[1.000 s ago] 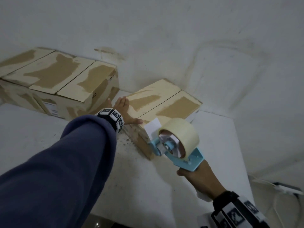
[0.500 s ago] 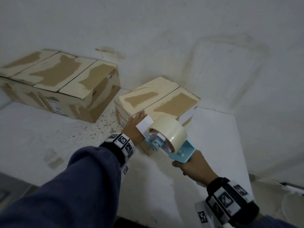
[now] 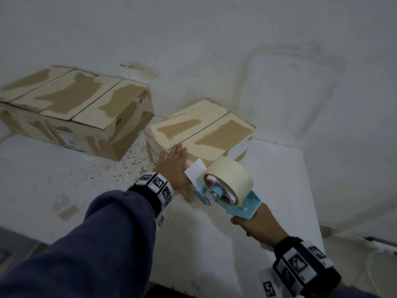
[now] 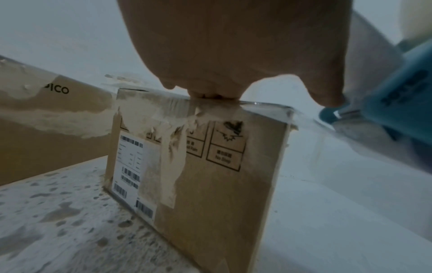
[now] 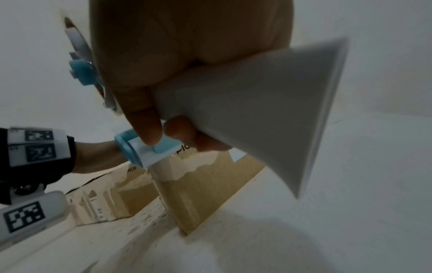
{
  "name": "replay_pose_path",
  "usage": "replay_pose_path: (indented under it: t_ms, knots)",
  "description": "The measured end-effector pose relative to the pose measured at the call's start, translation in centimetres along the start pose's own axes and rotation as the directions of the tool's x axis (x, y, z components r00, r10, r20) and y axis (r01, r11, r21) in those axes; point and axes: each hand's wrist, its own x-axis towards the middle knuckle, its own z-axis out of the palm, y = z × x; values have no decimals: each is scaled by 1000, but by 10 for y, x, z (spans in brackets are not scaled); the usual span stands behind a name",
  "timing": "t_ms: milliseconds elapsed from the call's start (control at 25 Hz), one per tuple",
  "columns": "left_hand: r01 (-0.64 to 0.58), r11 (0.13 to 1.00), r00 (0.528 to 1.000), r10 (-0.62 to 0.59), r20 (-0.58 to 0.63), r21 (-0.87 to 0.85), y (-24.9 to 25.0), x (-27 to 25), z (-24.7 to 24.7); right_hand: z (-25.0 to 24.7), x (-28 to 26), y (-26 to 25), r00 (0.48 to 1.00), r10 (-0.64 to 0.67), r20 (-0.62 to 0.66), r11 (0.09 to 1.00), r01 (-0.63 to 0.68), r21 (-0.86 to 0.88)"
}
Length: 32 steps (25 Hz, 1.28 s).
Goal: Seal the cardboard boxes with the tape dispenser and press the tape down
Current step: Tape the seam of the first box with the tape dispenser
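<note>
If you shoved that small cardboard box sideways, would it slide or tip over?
The small brown cardboard box would probably slide: it looks low and sits flat on the white table. The left hand lying flat on its near edge likely steadies it. Its weight can't be judged.

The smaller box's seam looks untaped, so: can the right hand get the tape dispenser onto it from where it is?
Probably yes: the right hand grips the tape dispenser just off the small box; only the left hand, flat at the seam's near end, sits close.
</note>
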Motion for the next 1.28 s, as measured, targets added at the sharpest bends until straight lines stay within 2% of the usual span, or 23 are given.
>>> replay_pose_path:
  t_ms: [400,480,560,640,880,1000,1120,1280]
  knots:
    - [28,1000,999,-28,-43,14,4,0,1,21,15,9,1000,28,-15,998,-27,58]
    - [31,999,993,-30,-110,8,5,-4,4,26,18,9,999,25,-20,998,-23,63]
    - [23,998,970,-37,-238,-61,6,-12,8,29,20,9,1000,8,-27,997,-6,77]
    - [8,997,957,-32,-290,-83,8,-18,11,30,21,12,999,9,-40,995,-5,98]
    - [25,995,980,-6,-199,93,10,-17,7,33,23,15,999,29,-46,993,-23,115]
    - [20,992,988,0,-157,126,11,-18,7,31,22,17,995,92,-37,993,-89,84]
    - [14,998,978,0,-210,63,10,-18,9,23,19,16,993,108,-44,988,-103,112]
    - [-18,1000,965,19,-262,7,7,-16,7,6,22,4,999,26,-43,987,-19,161]
